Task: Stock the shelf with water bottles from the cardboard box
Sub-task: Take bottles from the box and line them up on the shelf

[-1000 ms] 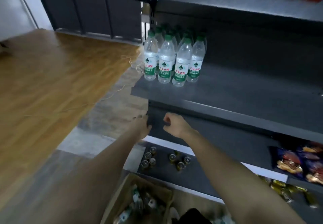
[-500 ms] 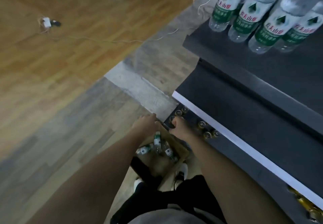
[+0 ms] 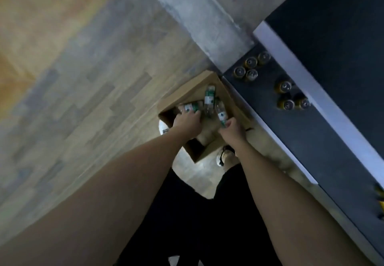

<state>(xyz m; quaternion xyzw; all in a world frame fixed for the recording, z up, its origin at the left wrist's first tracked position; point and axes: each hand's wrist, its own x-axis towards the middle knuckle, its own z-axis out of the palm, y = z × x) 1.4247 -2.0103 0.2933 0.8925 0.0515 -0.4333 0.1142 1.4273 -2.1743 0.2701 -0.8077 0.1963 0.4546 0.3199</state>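
An open cardboard box (image 3: 188, 91) stands on the floor below me, against the foot of the dark shelf unit (image 3: 336, 43). Inside lie three clear water bottles with green labels. My left hand (image 3: 188, 123) reaches into the box, its fingers curled over the leftmost bottle (image 3: 190, 107), which lies on its side. My right hand (image 3: 231, 129) grips the lower end of the rightmost bottle (image 3: 220, 112). The third bottle (image 3: 208, 99) lies loose between them. The stocked shelf above is out of view.
Several gold-topped cans (image 3: 250, 68) stand on the bottom shelf board beside the box, and more cans (image 3: 287, 96) sit further right. A white price strip (image 3: 291, 72) edges the shelf above. My white shoes (image 3: 223, 156) flank the box. Wood-look floor spreads left.
My head has tipped further down, so the shelf bottles left the view. Both hands dropped from the box's rim into it and closed on bottles.
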